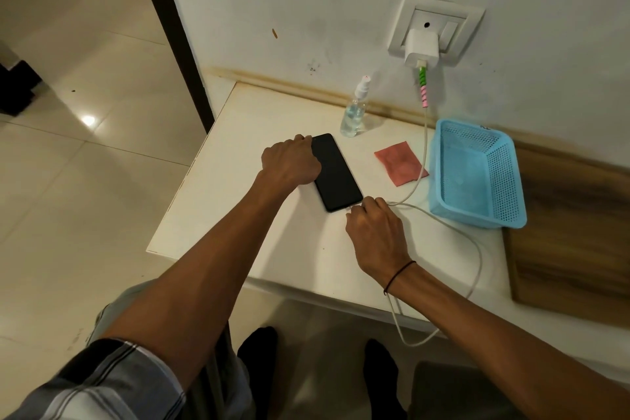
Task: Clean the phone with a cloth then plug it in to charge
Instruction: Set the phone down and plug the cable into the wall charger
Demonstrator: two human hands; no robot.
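ok, we're at the plug-in step: phone lies flat on the white table, our left hand pressing its far-left edge to steady it, right hand pinching the cable end at the phone's near edge. can't tell if it's seated. cloth lies set aside by the blue basket, so wiping looks done. charger is in the wall socket.

Phone black; cloth pink; basket light blue, perforated; charger and cable white; cable wrap green and pink; table white.
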